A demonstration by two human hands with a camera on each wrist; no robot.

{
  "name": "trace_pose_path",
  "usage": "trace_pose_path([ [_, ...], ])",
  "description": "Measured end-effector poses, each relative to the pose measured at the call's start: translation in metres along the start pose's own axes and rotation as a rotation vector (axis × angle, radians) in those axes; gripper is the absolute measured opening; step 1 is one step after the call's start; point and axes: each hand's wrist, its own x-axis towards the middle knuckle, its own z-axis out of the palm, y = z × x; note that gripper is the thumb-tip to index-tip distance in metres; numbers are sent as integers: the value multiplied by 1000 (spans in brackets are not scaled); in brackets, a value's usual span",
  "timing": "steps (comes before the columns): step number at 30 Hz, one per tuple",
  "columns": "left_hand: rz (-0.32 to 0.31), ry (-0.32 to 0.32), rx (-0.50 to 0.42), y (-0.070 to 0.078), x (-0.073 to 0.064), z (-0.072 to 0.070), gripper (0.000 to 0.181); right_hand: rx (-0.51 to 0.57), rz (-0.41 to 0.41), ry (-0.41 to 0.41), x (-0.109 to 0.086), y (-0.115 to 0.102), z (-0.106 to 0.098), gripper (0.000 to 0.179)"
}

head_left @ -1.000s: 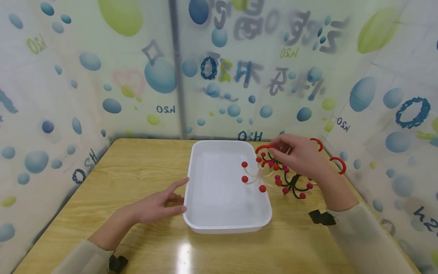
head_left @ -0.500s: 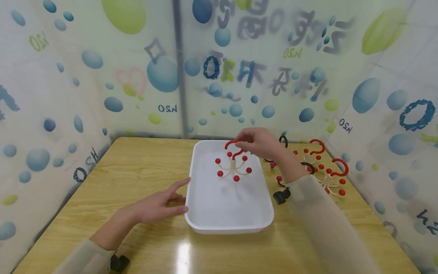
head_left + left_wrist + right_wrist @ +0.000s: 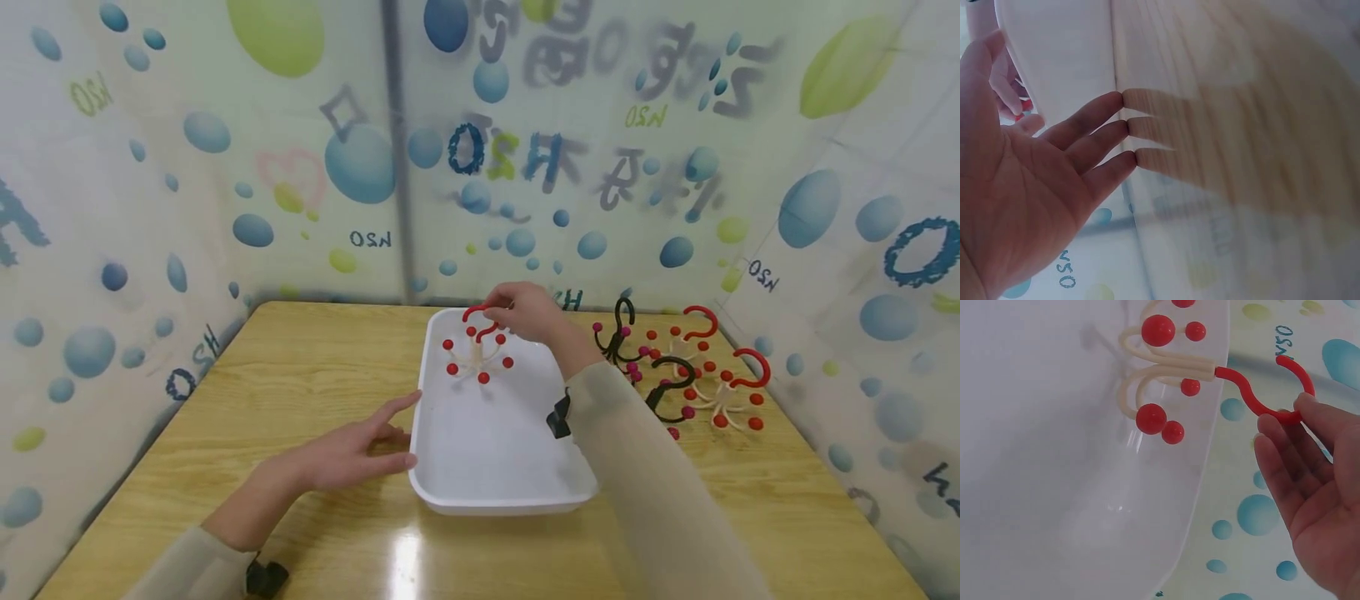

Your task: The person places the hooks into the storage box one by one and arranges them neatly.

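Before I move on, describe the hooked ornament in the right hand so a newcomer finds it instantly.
On the wooden table sits a white tray. Over its far end, the right hand pinches a red-hooked ornament by its hook; cream arms spread below, tipped with red balls. Unlike the other ornaments to the tray's right, some black-hooked, it alone is held.

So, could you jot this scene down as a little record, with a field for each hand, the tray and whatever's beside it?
Left hand: fingers extended, touching the tray's left side
Right hand: thumb-and-finger grip on the red hook of a cream-armed piece with red balls
White tray: on the table; held piece at its far end
Piece touching tray floor: cannot tell
Right of tray: two black-hooked pieces, two red-hooked pieces
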Motion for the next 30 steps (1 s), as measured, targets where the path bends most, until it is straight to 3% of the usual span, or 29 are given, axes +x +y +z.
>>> trace_pose_path([
  [8,-23,-6,-6,-1,1,0,90,58,39,32,12,5,19,26],
  [15,0,4,19,-3,0,0,89,60,69,57,14,6,25,28],
  [23,10,2,25,1,1,1,90,77,53,43,13,10,20,31],
  [30,7,10,32,2,-1,0,90,104,67,47,2,10,4,39],
])
